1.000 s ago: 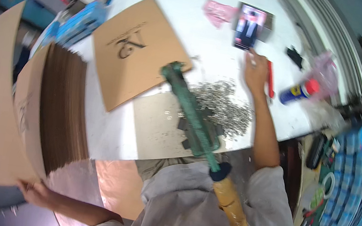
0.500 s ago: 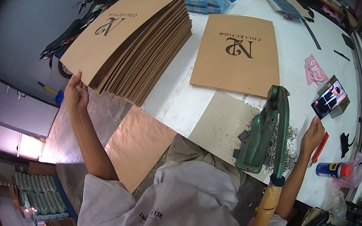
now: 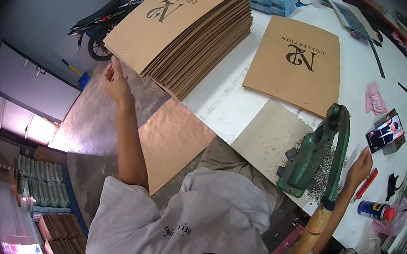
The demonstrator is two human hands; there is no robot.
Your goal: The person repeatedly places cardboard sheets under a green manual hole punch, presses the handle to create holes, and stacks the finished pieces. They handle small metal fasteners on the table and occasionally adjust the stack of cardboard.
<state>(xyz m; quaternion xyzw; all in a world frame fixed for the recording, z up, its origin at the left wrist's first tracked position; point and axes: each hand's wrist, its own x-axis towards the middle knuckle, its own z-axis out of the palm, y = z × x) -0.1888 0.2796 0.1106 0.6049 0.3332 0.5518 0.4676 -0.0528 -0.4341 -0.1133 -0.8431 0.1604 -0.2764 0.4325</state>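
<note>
A tall stack of printed brown paper bags [image 3: 167, 32] stands at the table's left edge, its top bag lying nearly flat. By the near left corner of this stack is my left hand [image 3: 117, 82], index finger raised toward the edge and the others loosely bent, holding nothing that I can see. A lower brown bag pile [image 3: 293, 69] lies to the right. My right hand [image 3: 360, 168] rests beside the table's right side, fingertips at the lower edge of a phone [image 3: 385, 134] playing a video, palm empty. Between my arms stands a green hand-lever punch [image 3: 309, 161] with a tape-wrapped handle [image 3: 306, 241].
Small punched bits surround the punch on a grey board [image 3: 268, 134]. A red cutter [image 3: 366, 184], a blue spray can [image 3: 374, 210] and a pink plastic bag [image 3: 400, 217] lie at right. Blue packs [image 3: 272, 0] sit at the back. A motorbike [image 3: 106, 23] stands beyond the table's left.
The top bag, lifted at its near corner by my left hand, has come down on the stack, and that hand has let go. The view has shifted; my right hand stays by the phone.
</note>
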